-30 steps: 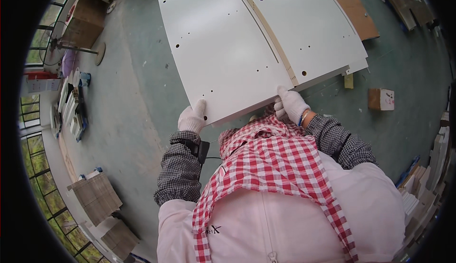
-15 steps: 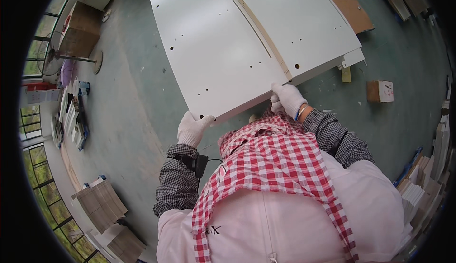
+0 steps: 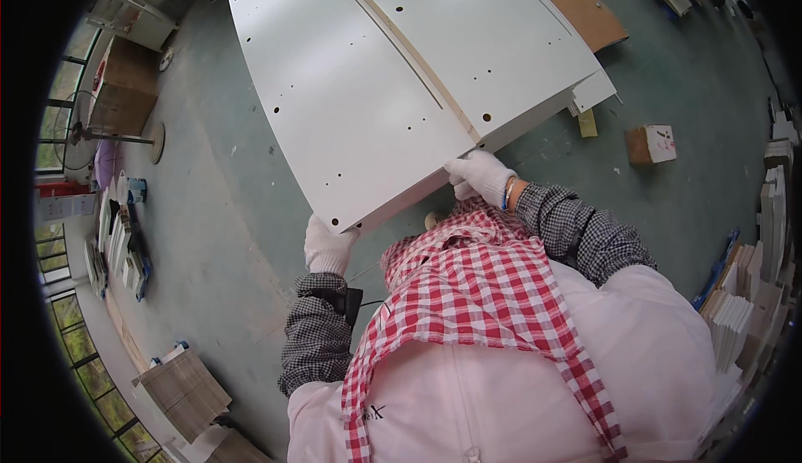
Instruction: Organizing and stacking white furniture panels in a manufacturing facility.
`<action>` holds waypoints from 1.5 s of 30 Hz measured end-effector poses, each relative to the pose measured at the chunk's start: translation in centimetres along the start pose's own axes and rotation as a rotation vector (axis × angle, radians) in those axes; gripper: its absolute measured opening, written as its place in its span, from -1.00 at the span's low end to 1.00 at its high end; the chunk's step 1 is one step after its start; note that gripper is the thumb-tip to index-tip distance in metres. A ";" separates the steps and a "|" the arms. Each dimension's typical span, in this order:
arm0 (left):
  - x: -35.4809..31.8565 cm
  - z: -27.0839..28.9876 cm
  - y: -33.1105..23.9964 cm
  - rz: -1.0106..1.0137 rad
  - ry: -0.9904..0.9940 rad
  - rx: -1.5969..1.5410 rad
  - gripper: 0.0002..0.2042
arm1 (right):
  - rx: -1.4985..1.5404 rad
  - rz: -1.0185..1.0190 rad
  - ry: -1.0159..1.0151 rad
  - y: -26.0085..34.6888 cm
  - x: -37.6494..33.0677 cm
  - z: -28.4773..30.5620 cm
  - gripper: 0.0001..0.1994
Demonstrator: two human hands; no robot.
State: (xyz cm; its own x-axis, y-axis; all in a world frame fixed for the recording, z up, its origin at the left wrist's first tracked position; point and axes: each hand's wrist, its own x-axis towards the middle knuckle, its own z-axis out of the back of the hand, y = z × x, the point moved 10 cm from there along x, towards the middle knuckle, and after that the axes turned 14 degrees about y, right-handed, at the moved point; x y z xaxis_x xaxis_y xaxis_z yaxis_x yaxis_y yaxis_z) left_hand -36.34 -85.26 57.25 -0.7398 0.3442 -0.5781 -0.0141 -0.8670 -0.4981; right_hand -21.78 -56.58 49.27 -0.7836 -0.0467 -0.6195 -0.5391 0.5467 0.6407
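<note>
Both gloved hands, left hand (image 3: 328, 246) and right hand (image 3: 479, 176), grip the near edge of the white drilled panel (image 3: 351, 104) above the green floor (image 3: 217, 237); keeping both grips level should stop it twisting.

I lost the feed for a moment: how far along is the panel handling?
Done: a second white panel already lies alongside, with a wooden strip between them. In hand: both gloved hands grip the near edge of the white drilled panel, left hand at its corner, right hand by the seam. Left: that edge is not yet released.
</note>
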 end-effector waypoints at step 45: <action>17.0 -60.7 -40.7 0.179 0.847 0.320 -0.57 | -0.322 -0.488 -0.506 -10.4 -43.2 69.1 -0.65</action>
State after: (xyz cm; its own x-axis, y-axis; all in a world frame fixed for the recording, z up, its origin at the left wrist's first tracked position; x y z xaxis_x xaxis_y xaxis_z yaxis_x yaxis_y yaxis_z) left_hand -7.49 -22.21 28.49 -0.0116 0.2344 -0.9721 -0.2256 -0.9477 -0.2258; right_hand 38.98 -2.46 38.03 -0.2391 0.2100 -0.9480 -0.9114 0.2881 0.2937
